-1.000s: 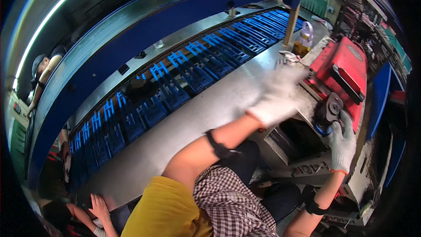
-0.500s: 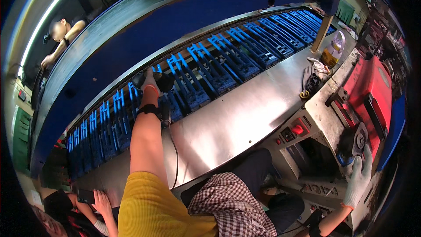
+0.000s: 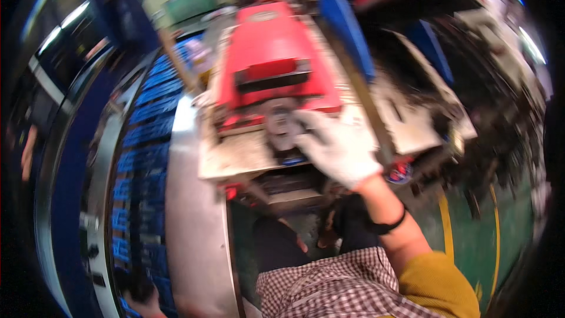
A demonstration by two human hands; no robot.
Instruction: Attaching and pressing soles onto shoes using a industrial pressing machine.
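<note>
My right hand (image 3: 340,150), in a white glove, grips the right edge of a round dark-grey part (image 3: 281,122) with a ring at its middle. The part stands upright against the front of a red-covered machine (image 3: 276,47). Down at the lower left, my left hand (image 3: 146,304) is smeared by motion beside a row of blue metal racks (image 3: 138,200). It seems to hold a dark object (image 3: 135,284) whose kind I cannot make out.
A bare steel ledge (image 3: 194,218) runs along the racks. Blue panels (image 3: 347,29) rise to the right of the red machine. A wooden post (image 3: 176,62) stands at its left, near a pale container (image 3: 200,56). Yellow lines (image 3: 445,224) mark the green floor.
My view has swung to the right, so the red machine is now in the middle. My right hand stays at the round part. My left hand now appears at the lower left edge.
</note>
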